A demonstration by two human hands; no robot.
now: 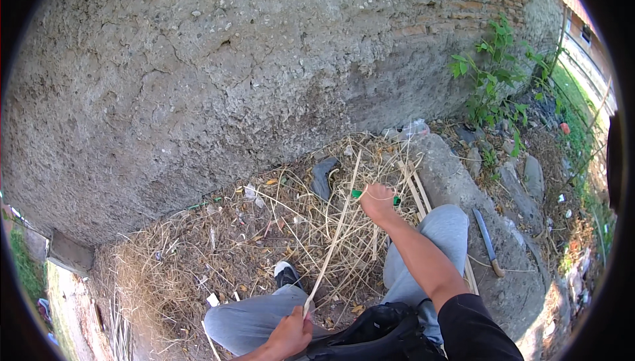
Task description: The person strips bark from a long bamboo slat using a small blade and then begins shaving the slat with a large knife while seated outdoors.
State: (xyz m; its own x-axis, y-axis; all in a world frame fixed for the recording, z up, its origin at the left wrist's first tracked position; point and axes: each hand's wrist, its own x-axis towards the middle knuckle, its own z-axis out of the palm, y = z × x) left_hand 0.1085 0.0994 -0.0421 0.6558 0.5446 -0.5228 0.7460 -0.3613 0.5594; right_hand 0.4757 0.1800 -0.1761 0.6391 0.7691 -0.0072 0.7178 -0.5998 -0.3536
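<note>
My left hand, low in the picture over my left thigh, grips the near end of a long, pale bamboo strip. The strip slants up and away, its far end lying over the scattered shavings. Farther out, past my right knee, my right hand is closed round a green-handled tool. Green shows on both sides of the fist; any blade is hidden or too small to make out. A thin, curled shaving lies across the fingers. The tool is just right of the strip; whether they touch I cannot tell.
A knife with a wooden handle lies on the stone slab to the right. Pale strips lean beside my right knee. Shavings cover the ground. A rough wall rises ahead, with a leafy plant on the right.
</note>
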